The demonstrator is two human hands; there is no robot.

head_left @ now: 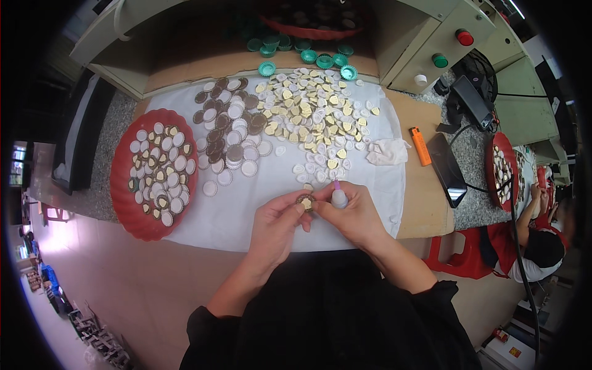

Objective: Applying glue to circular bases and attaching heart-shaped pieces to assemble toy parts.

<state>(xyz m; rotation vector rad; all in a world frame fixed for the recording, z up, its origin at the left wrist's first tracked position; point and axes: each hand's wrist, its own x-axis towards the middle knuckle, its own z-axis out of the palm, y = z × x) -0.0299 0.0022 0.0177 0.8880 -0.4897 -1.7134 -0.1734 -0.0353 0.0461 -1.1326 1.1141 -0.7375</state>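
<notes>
My left hand (pixel 275 221) pinches a small round brown disc (pixel 302 200) with a scalloped rim. A gold piece (pixel 306 206) lies on its face, and my right hand (pixel 359 217) has its thumb at the disc's edge. Within that same right hand sits a small whitish squeeze bottle (pixel 339 198) with a purple tip pointing away from me. Just beyond my fingers spread loose gold and white pieces (pixel 320 123), heaped on a white cloth (pixel 364 203). To their left lie brown and white scalloped discs (pixel 234 126), partly overlapping.
At the left stands a red fluted tray (pixel 120 185) with discs in it. Green cups (pixel 308 57) line the back. To the right are a crumpled white cloth (pixel 388 152), an orange lighter (pixel 420 147) and a phone-like black device (pixel 449 172). Another person (pixel 539 246) sits far right.
</notes>
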